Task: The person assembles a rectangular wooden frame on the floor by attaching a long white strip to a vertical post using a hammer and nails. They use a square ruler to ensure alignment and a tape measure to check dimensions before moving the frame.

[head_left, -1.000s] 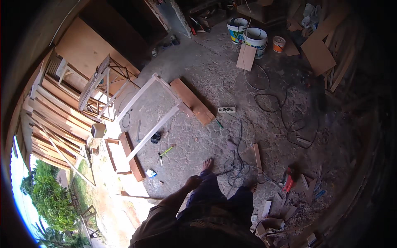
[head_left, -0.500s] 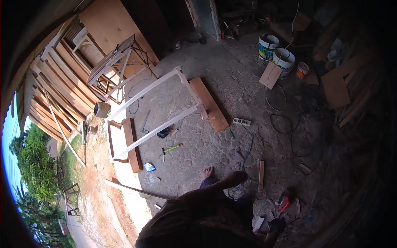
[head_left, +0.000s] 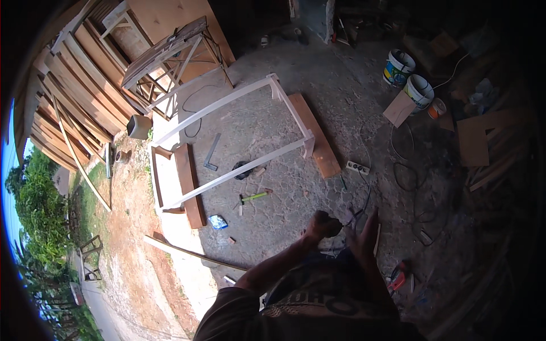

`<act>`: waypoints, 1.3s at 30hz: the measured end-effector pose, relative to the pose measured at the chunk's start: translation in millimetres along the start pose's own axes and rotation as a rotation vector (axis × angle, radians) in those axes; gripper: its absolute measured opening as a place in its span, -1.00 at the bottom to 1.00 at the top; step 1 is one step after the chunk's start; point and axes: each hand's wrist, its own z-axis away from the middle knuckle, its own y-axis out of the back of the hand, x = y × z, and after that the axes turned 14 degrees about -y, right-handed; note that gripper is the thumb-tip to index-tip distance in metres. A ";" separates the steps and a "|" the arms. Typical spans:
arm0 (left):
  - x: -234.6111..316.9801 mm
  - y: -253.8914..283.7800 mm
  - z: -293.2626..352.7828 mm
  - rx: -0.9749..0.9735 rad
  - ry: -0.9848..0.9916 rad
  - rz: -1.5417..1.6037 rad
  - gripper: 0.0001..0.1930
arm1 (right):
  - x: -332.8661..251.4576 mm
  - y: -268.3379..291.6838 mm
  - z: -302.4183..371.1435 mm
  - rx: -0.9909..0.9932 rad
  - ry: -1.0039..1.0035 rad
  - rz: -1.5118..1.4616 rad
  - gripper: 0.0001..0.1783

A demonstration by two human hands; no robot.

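Observation:
My left hand [head_left: 314, 232] is closed around a dark, compact object [head_left: 328, 225] in front of my body; shadow hides what kind of thing it is. Close by on the right is my right hand [head_left: 363, 241], its fingers apart. A thin greyish piece [head_left: 354, 217] shows between the two hands, too blurred to name. Beyond them, a pale wooden frame [head_left: 239, 169] with long rails lies across the floor, one end by a brown board [head_left: 315, 136], the other by a second brown board [head_left: 189, 184]. A green-handled hammer [head_left: 254, 196] rests nearby.
A metal square [head_left: 212, 152], a blue-and-white packet [head_left: 218, 221] and a power strip [head_left: 358, 167] lie on the concrete. On the right are a red tool [head_left: 399, 277], cables and buckets [head_left: 420, 91]. Planks [head_left: 85, 85] lean at the left beside a worktable [head_left: 170, 54].
My right hand has come up from beside the red tool to near my left hand. The left hand has risen slightly, and the whole view has shifted.

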 end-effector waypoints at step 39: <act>145.3 411.5 -83.2 0.969 -0.107 0.005 0.08 | 80.8 -103.4 -126.5 -0.903 -0.050 0.294 -0.52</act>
